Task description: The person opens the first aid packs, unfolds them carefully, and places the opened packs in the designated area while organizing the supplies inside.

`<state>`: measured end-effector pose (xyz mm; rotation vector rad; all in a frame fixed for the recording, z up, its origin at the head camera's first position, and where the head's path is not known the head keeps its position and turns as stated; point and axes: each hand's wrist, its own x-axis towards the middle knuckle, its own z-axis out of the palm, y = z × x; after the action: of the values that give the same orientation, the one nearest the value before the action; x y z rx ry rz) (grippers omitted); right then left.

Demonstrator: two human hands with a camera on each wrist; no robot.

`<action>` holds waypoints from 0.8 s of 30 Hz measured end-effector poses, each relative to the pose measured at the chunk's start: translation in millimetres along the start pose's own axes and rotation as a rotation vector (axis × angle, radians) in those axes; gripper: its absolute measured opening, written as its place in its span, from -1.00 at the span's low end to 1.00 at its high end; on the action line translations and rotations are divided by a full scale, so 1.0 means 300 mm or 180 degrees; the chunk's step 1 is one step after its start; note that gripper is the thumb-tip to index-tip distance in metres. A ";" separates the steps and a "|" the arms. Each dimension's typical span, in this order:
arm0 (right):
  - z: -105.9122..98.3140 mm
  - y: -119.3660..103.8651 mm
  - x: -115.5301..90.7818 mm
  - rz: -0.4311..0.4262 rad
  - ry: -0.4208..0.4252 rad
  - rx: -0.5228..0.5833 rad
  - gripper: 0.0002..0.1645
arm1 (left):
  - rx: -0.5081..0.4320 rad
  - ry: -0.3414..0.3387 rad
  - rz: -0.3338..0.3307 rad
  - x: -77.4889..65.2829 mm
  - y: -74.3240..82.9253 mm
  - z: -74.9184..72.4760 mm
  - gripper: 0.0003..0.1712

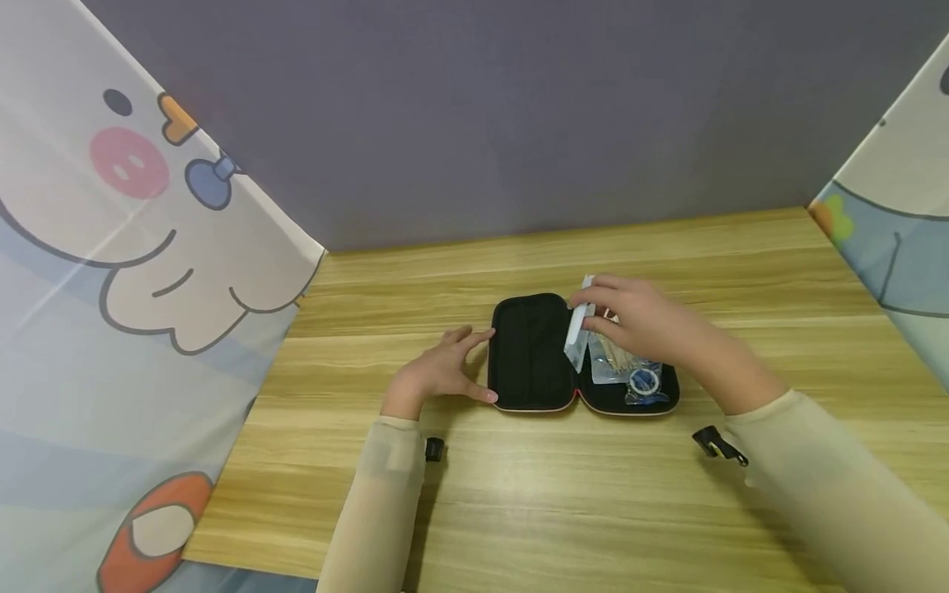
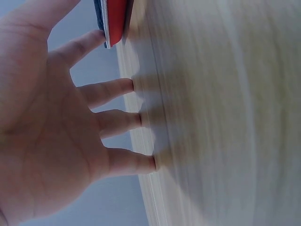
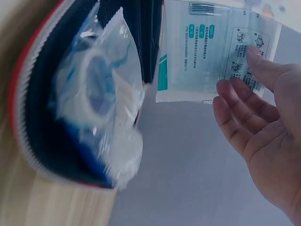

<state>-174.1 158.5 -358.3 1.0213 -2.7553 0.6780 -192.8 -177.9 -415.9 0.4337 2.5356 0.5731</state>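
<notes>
You pinch a flat printed packet [image 3: 193, 56] over the hinge of the open zippered case [image 1: 547, 366].
Your right hand [image 1: 632, 315] holds it near one edge, seemingly keeping it clear of the bagged swabs [image 1: 612, 357] and tape roll [image 1: 643, 380] in the case's right half; your left hand [image 1: 439, 371], fingers wide, touches the case's left edge, likely to steady it.

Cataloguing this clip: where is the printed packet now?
In the head view, the printed packet is pinched in the right hand, near the hinge of the open black case, left of the bagged white ring.
</notes>
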 end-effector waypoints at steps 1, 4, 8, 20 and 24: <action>0.007 -0.006 0.017 -0.0062 -0.0048 -0.0016 -0.66 | 0.0007 0.0000 0.0005 0.001 0.001 -0.001 0.34; 0.029 -0.021 0.066 -0.0212 -0.0191 -0.0033 -0.64 | 0.0026 0.0001 -0.0003 0.004 0.001 -0.002 0.34; 0.058 -0.035 0.118 -0.0365 -0.0299 -0.0061 -0.62 | 0.0023 -0.0006 -0.0024 0.008 0.000 0.000 0.33; 0.126 -0.091 0.210 -0.0535 -0.0614 -0.0040 -0.59 | 0.0050 0.0022 -0.0047 0.008 -0.007 0.007 0.33; 0.155 -0.099 0.222 -0.0543 -0.0721 -0.0109 -0.59 | 0.0041 0.0030 -0.0040 0.010 -0.007 0.009 0.32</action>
<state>-204.3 78.4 -371.2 1.3845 -2.8079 0.5175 -194.4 -177.6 -420.1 0.4202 2.5505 0.5555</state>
